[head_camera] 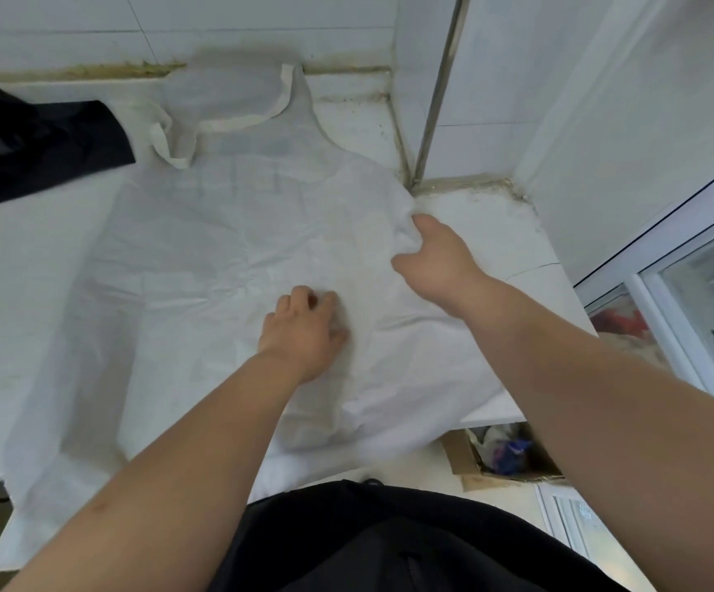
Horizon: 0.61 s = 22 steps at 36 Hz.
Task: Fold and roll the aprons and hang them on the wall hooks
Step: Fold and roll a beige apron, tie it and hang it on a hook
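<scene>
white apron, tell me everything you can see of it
The white apron is thin, crinkled cloth, spread flat on the white counter, bib farthest, lower end hanging over the near edge. A cream neck strap loops at the far end. The right hand grips its right edge; the left hand rests on its middle, fingers curled.

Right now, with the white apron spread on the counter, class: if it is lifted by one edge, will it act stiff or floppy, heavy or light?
Probably floppy: the white apron bunches where the right hand grips its edge, and it droops over the counter front. Likely light: it looks thin and finely creased.
</scene>
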{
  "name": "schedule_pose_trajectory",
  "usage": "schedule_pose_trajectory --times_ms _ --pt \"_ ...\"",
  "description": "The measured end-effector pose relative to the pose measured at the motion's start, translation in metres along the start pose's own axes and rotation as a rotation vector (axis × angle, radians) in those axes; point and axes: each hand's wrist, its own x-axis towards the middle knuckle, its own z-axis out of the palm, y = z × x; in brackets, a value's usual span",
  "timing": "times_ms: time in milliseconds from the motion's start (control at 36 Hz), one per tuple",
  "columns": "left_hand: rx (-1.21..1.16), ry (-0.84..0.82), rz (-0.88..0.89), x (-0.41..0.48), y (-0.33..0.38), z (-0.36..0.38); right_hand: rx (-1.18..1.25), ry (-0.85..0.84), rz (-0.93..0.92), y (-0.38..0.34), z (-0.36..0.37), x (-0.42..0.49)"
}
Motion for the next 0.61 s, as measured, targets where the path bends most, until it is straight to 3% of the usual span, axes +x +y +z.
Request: schedule_pose_trajectory --times_ms 167,278,333,389,444,472,556,611 --pt "-0.195 -0.195 0.141 -0.012 -0.020 -0.005 0.247 -0.072 -0.076 -0.035 0.024 -0.006" --pt "0.069 -0.087 0.108 -0.033 -0.030 -0.008 0.302 -0.319 -0.002 -0.061 0.039 -0.011" --pt "0.105 -0.032 0.086 -0.044 -0.035 -0.008 0.108 -0.489 0.099 -0.070 0.041 -0.021" --pt "0.008 -0.076 0.113 -0.053 -0.045 -0.006 -0.290 -0.581 0.162 -0.071 0.045 -0.031" --pt "-0.067 -0.161 0.153 -0.061 -0.055 -0.004 -0.612 -0.516 0.167 -0.067 0.049 -0.041" --pt "-0.052 -0.195 0.175 -0.063 -0.060 -0.004 -0.602 -0.424 0.169 -0.063 0.051 -0.044" --pt "0.054 -0.278 0.193 -0.068 -0.069 0.001 -0.173 -0.026 0.260 -0.044 0.054 -0.050" --pt "0.114 -0.293 0.157 -0.066 -0.072 0.006 0.117 0.106 0.326 -0.038 0.049 -0.059"
